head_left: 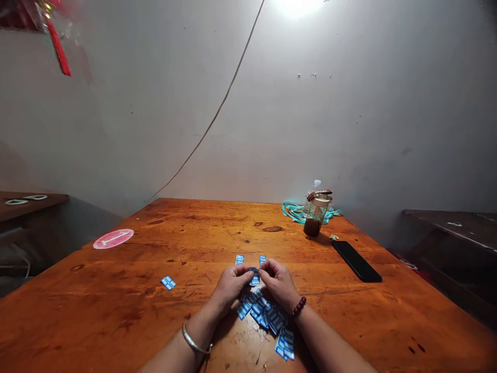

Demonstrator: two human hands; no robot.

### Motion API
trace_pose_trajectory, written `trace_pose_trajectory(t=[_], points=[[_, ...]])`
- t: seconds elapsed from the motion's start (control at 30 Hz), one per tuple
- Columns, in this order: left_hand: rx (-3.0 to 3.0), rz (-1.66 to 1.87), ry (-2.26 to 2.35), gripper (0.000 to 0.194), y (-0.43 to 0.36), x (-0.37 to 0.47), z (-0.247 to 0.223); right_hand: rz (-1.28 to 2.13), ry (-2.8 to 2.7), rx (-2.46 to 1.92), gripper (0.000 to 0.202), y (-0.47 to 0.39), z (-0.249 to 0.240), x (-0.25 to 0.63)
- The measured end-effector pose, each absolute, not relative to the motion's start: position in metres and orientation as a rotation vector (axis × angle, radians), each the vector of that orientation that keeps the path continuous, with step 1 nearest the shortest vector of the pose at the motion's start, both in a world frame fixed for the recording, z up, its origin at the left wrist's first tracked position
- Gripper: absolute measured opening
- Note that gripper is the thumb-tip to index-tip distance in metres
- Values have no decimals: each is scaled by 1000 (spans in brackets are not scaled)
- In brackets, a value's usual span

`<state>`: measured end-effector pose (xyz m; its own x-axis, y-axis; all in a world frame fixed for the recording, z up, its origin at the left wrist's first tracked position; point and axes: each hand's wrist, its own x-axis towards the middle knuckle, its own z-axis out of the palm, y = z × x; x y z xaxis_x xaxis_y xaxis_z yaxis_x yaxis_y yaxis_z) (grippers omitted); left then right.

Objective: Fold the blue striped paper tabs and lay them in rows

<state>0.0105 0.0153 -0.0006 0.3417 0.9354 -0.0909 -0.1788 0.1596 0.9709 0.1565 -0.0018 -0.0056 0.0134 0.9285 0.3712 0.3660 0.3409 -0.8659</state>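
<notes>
My left hand (232, 286) and my right hand (280, 285) meet near the front middle of the wooden table, each with thumb and fingers pinched together. Between them they grip a small blue-and-white card (254, 280) by its two sides. Below the hands lies a loose, overlapping pile of similar cards (267, 312), partly hidden by my wrists. Just beyond my fingers, one card (239, 259) lies to the left and another card (263, 258) to the right. Farther left, a single card (168, 282) rests apart from the others.
A black phone (357, 261) lies at the right. Behind it stand a glass jar with dark liquid (312, 226) and a clear bottle (317, 184), beside turquoise straps (294, 211). A pink oval sign (113, 239) lies near the table's left edge. A grey wall (248, 140) closes off the back.
</notes>
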Motion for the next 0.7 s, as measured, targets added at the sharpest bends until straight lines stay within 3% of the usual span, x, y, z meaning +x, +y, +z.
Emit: trace_pose_trajectory(t=[0.17, 0.33, 0.5, 0.7], points=[[1121, 1173, 936, 23, 22, -2, 8, 845, -1803, -1197, 17, -6, -5, 166], [1126, 1188, 959, 25, 22, -5, 10, 610, -2135, -1235, 23, -11, -8, 168], [1132, 1133, 938, 22, 20, 0, 7, 756, -1966, -1232, 5, -7, -11, 167], [1159, 1140, 894, 21, 21, 3, 3, 1208, -1412, -1118, 7, -6, 1, 162]])
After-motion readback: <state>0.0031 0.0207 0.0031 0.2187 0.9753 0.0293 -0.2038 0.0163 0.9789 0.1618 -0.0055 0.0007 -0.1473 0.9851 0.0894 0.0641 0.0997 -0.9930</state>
